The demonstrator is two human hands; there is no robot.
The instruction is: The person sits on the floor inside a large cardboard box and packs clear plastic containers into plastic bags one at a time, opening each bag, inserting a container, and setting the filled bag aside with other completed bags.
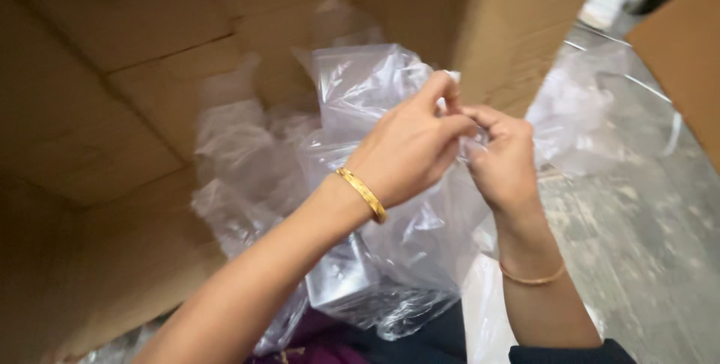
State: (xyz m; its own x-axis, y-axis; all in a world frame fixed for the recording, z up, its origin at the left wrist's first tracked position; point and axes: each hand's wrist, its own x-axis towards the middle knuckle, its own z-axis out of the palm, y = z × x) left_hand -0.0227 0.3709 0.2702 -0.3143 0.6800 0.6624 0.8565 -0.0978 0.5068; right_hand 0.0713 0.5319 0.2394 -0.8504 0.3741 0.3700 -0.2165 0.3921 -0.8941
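A clear plastic bag [360, 86] hangs in front of me, held up by both hands at its top edge. My left hand [409, 146], with a gold bangle on the wrist, pinches the bag's upper rim. My right hand [502, 158], with a thin gold bangle, grips the same rim right beside it, the fingertips of both hands touching. The lower part of the bag holds a pale boxy item [341, 278], seen only dimly through the film.
A large open cardboard box [112, 109] fills the left and the back, with more clear plastic bags [232, 154] lying in it. Another clear bag [600, 109] lies on the grey floor [645, 244] at right. A second cardboard piece [686, 41] is at top right.
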